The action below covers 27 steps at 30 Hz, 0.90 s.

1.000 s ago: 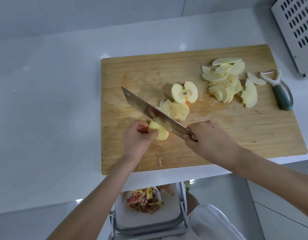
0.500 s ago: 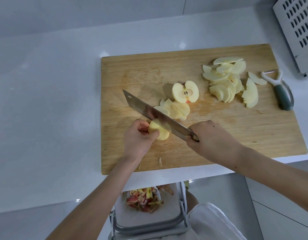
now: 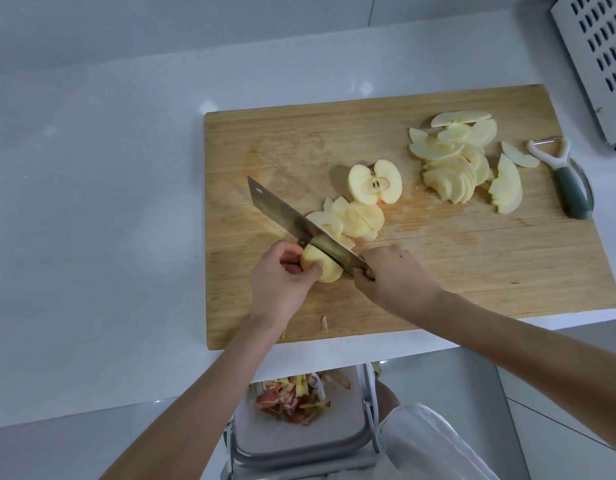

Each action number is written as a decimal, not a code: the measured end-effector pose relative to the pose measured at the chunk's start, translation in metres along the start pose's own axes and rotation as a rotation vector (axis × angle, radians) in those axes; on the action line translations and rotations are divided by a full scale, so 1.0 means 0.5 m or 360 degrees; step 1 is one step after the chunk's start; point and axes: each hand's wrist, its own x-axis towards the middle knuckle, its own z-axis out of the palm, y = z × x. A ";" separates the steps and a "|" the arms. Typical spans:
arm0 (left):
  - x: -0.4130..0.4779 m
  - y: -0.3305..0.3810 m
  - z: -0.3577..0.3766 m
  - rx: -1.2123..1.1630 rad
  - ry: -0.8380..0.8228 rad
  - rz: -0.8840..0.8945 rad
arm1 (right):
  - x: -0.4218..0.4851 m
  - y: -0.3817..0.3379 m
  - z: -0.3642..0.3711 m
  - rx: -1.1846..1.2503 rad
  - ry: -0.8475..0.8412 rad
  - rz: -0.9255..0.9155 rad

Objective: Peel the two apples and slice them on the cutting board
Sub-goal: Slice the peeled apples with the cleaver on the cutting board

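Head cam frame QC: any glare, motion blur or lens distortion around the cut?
Head view: two small glare spots on the white counter behind the cutting board, none on the knife. Head view: the board's edges bow, wide-angle distortion. Head view: left hand, right hand and the apple piece under the blade look slightly soft, no streaking.
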 end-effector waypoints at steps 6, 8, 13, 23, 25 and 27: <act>0.004 -0.004 0.002 -0.0035 0.0013 -0.0052 | -0.058 -0.002 -0.050 -0.0073 0.0072 0.0006; 0.004 -0.004 0.004 -0.0058 0.0013 -0.0076 | -0.068 -0.005 -0.057 -0.0111 0.0043 -0.0003; 0.005 -0.005 0.004 -0.0074 0.0020 -0.0080 | -0.068 -0.013 -0.051 -0.0184 0.0006 -0.0014; 0.005 -0.005 0.006 -0.0053 0.0027 -0.0066 | -0.062 -0.015 -0.060 -0.0174 -0.0012 -0.0018; 0.006 -0.004 0.006 -0.0041 0.0023 -0.0063 | -0.056 -0.016 -0.065 -0.0155 -0.0045 -0.0011; 0.005 -0.005 0.006 -0.0020 0.0017 -0.0045 | -0.044 -0.018 -0.062 -0.0131 -0.0078 -0.0006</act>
